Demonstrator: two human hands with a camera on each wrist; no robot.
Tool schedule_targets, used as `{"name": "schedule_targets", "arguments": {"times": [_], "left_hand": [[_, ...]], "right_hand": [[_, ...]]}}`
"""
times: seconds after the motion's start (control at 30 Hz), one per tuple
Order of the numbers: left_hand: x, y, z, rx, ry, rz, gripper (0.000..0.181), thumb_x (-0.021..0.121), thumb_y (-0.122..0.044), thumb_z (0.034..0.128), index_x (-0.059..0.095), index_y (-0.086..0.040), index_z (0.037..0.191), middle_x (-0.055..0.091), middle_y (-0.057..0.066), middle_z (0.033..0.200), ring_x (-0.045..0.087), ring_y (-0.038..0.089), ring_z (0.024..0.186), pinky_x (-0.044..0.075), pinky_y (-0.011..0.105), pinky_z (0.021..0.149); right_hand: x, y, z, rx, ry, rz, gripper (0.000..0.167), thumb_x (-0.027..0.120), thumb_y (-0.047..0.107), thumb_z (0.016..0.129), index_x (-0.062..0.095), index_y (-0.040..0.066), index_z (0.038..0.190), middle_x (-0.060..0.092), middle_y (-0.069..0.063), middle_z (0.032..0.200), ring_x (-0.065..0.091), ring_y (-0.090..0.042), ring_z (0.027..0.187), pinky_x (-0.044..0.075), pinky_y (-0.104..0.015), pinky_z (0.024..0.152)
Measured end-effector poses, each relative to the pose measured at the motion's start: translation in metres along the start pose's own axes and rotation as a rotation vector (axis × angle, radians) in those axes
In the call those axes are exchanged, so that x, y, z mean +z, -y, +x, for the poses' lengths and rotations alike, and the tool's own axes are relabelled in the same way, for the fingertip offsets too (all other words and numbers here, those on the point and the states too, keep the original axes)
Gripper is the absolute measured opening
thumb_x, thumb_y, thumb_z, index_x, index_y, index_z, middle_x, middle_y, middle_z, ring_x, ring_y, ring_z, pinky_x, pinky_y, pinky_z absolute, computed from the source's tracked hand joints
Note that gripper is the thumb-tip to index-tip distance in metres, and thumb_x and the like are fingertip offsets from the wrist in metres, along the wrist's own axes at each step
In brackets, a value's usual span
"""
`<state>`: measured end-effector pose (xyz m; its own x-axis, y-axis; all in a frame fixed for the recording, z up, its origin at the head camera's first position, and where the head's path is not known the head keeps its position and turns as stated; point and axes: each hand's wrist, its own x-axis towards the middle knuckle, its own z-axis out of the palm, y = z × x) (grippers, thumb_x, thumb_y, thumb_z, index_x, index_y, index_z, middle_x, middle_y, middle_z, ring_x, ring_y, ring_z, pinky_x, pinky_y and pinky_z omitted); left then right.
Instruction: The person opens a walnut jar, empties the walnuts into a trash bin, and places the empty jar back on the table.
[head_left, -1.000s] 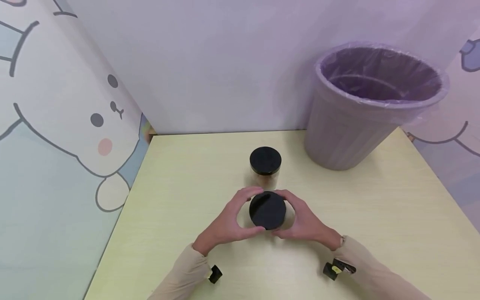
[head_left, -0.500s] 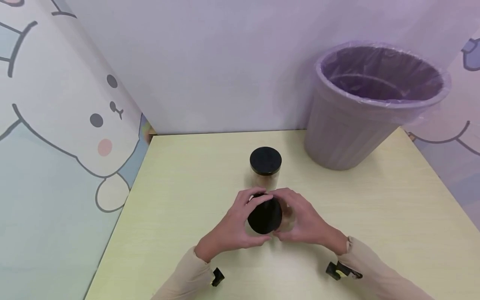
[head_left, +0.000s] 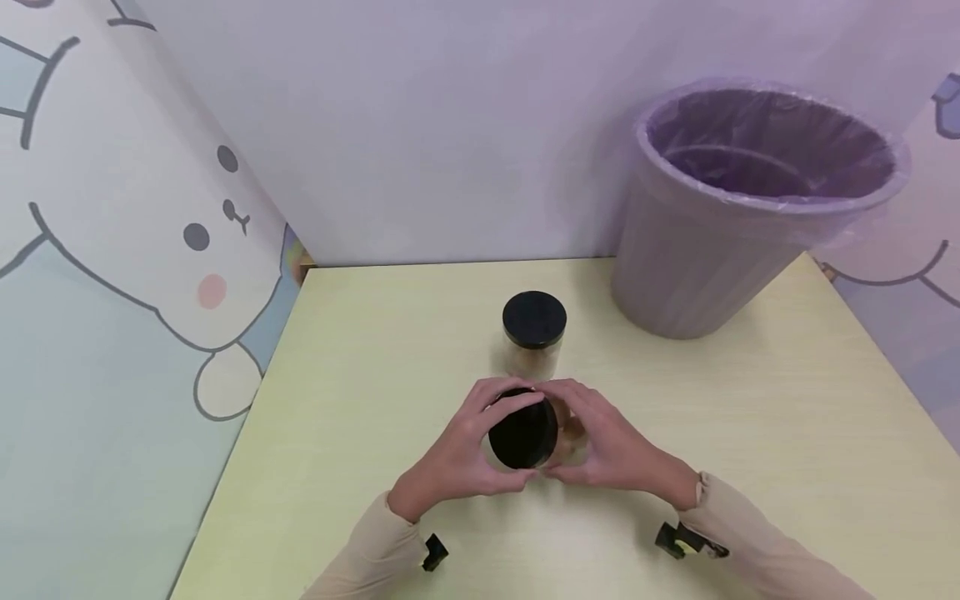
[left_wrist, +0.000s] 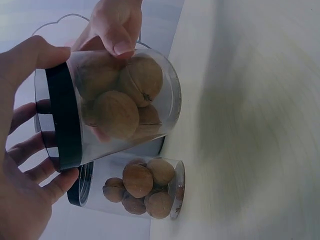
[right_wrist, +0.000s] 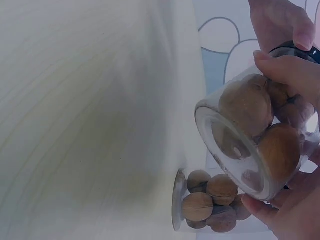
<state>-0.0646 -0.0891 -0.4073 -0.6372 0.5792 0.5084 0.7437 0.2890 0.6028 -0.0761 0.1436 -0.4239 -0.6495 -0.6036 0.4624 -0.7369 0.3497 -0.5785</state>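
Both hands hold a clear jar of walnuts (left_wrist: 170, 95), raised off the table and tilted so that its top leans left. My left hand (head_left: 461, 458) grips the black lid (head_left: 522, 429), thumb on one side and fingers round the other. On the clear body my right hand (head_left: 618, 446) has its thumb and fingers wrapped round the wall. The lid sits on the jar. Walnuts (left_wrist: 116, 114) show through the wall in both wrist views. A second jar of walnuts (head_left: 534, 319), also black-lidded, stands upright just behind the hands.
A purple waste bin (head_left: 690, 267) with a clear liner stands at the back right of the pale wooden table (head_left: 390, 333). A plain wall (head_left: 450, 133) rises behind the table. Cartoon-printed panels (head_left: 135, 208) flank it at the sides.
The jar has gone from upright to tilted, its lid leaning left. My left fingers have moved onto the lid, and my right hand has stayed round the body. The second jar has not moved.
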Motion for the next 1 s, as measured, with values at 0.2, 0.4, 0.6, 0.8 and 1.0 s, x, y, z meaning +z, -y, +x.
{"name": "schedule_targets", "arguments": {"times": [0.2,0.4,0.6,0.8,1.0], "left_hand": [[-0.0020,0.0013,-0.0007,0.006,-0.016,-0.009,0.079,0.081,-0.024,0.0649,0.050,-0.015,0.136,0.042,0.007,0.137,0.036,0.021,0.125,0.040,0.035,0.098],[-0.0035,0.0018,-0.0012,-0.002,-0.019,-0.003,0.078,0.081,-0.025,0.0669,0.049,-0.016,0.138,0.042,0.007,0.138,0.035,0.020,0.125,0.040,0.035,0.097],[-0.0023,0.0020,0.0008,-0.080,-0.070,0.001,0.078,0.082,-0.033,0.0691,0.050,-0.016,0.138,0.043,0.005,0.135,0.039,0.018,0.122,0.042,0.034,0.095],[-0.0004,-0.0015,0.0037,-0.294,-0.091,-0.009,0.079,0.080,-0.051,0.0688,0.047,-0.025,0.135,0.044,-0.007,0.129,0.045,0.013,0.115,0.047,0.034,0.086],[-0.0040,-0.0058,0.0017,-0.384,0.029,0.027,0.081,0.074,-0.060,0.0707,0.035,-0.039,0.139,0.034,-0.014,0.136,0.036,0.004,0.124,0.042,0.035,0.096]], "right_hand": [[0.0006,-0.0020,-0.0001,0.016,0.013,0.010,0.097,0.088,0.035,0.061,0.039,0.013,0.142,0.049,0.007,0.132,0.050,-0.009,0.109,0.043,-0.031,0.089],[0.0018,-0.0029,0.0015,0.016,-0.023,-0.014,0.095,0.089,0.035,0.059,0.044,0.011,0.138,0.052,0.002,0.131,0.052,-0.014,0.112,0.042,-0.031,0.093],[0.0047,-0.0031,0.0028,-0.011,-0.107,-0.066,0.092,0.088,0.035,0.056,0.048,0.011,0.135,0.054,0.001,0.127,0.052,-0.015,0.110,0.041,-0.033,0.091],[0.0079,-0.0022,0.0028,0.005,-0.161,-0.142,0.083,0.084,0.039,0.062,0.052,0.010,0.132,0.056,-0.004,0.125,0.052,-0.020,0.111,0.041,-0.041,0.089],[0.0078,-0.0039,-0.0013,0.043,-0.145,-0.157,0.088,0.088,0.035,0.054,0.052,0.010,0.131,0.056,-0.003,0.124,0.052,-0.020,0.111,0.041,-0.041,0.088]]}}
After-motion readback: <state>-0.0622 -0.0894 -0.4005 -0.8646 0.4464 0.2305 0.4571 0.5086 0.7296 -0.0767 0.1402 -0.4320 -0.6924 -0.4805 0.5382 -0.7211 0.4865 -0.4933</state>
